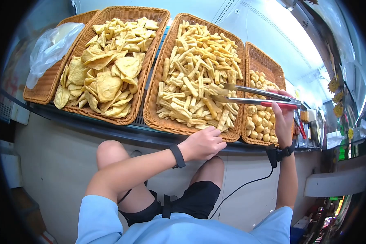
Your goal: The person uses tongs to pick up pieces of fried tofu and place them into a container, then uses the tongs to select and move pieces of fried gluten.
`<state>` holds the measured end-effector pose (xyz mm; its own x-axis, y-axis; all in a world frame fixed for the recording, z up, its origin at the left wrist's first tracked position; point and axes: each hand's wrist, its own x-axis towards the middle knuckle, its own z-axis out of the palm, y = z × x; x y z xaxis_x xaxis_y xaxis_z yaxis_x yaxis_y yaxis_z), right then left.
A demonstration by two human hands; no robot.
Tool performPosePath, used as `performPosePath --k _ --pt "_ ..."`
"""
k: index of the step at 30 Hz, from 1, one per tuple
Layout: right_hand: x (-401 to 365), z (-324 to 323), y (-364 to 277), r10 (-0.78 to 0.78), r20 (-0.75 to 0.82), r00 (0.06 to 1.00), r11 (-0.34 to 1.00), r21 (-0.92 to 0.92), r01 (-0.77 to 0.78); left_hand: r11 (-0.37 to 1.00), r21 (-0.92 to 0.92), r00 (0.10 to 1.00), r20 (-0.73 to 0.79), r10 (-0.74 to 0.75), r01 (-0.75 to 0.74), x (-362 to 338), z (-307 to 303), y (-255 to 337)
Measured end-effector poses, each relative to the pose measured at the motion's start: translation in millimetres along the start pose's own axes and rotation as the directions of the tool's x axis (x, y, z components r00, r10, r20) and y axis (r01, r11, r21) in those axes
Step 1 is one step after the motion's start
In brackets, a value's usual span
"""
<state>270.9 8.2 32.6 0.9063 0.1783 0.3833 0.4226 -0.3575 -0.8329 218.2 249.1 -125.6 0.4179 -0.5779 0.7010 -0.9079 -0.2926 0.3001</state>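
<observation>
In my right hand (pixel 282 112) is a pair of metal tongs (pixel 260 94) with red on the grip. The tongs reach left over the middle wicker basket (pixel 149 116), and their slightly parted tips lie among the pale fried sticks (pixel 191 77) heaped there. At this basket's front rim, my left hand (pixel 203 143) is closed with its fingers curled in. Its fingertips are near the rim and the closest sticks; whatever they hold, if anything, is hidden.
A basket of flat, puffy fried pieces (pixel 107 85) stands to the left. Beyond it, a plastic bag (pixel 53 51) lies in another basket. On the right, small round pieces (pixel 260 122) fill a basket. A black cable (pixel 244 183) hangs from my right wrist.
</observation>
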Motion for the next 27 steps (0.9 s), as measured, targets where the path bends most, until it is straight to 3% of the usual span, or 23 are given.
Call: performPosePath --k 4,7,12,15,20,23,27 --pt "6 -4 -15 -0.040 -0.018 0.999 0.997 -0.067 0.038 1.000 0.027 1.000 0.002 0.003 -0.003 0 0 0" --pt "34 -7 -13 -0.093 -0.129 0.987 0.995 -0.054 0.087 0.999 0.037 1.000 0.001 0.003 -0.003 -1 0 0" --pt "114 4 20 -0.028 -0.292 0.956 0.997 0.058 0.047 0.999 0.036 1.000 -0.001 -0.002 0.002 -1 2 2" --pt "158 7 50 -0.065 -0.310 0.948 0.998 -0.033 0.057 0.999 0.045 1.000 0.005 0.001 -0.001 -1 0 1" --pt "170 25 46 -0.093 -0.331 0.939 0.964 -0.266 0.002 1.000 0.018 1.000 -0.018 -0.001 0.002 -2 1 1" --pt "174 30 57 -0.150 -0.267 0.952 0.969 -0.229 0.089 0.999 0.045 1.000 -0.005 0.001 -0.001 -3 1 1" --pt "182 45 82 -0.168 -0.319 0.933 0.979 -0.165 0.120 0.999 0.054 1.000 -0.002 0.000 0.000 0 2 1"
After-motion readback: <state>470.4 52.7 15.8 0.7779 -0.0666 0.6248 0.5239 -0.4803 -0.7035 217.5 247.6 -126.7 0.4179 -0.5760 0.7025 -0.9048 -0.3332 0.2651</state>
